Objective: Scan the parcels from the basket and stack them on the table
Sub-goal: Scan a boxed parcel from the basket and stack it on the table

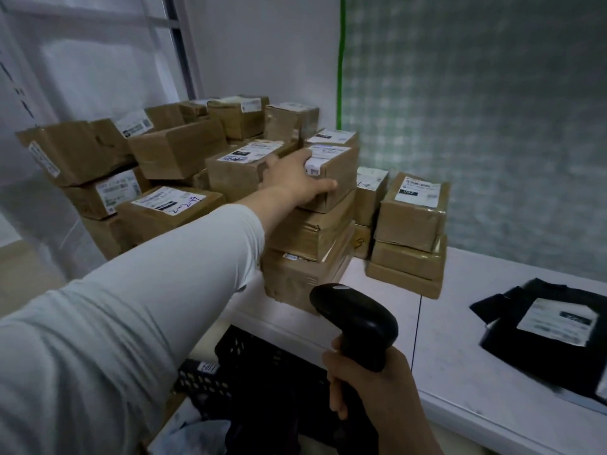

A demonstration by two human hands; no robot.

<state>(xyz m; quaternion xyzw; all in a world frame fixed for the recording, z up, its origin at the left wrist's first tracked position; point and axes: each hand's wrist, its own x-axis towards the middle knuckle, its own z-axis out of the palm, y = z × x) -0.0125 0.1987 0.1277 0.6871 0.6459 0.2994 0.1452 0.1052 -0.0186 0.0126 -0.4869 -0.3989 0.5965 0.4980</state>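
My left hand clasps the top parcel of a stack on the table, thumb on its front face beside a blurred white label. My right hand grips the black scanner above the black basket. A neighbouring parcel's label carries handwriting, seemingly "2-2-19".

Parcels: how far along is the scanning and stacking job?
Done: many brown boxes stand stacked on the table. In hand: the left hand grips the top box of the near stack; the right hand holds the scanner. Left: the basket sits below the table edge, its contents mostly hidden, so the remainder cannot be counted.
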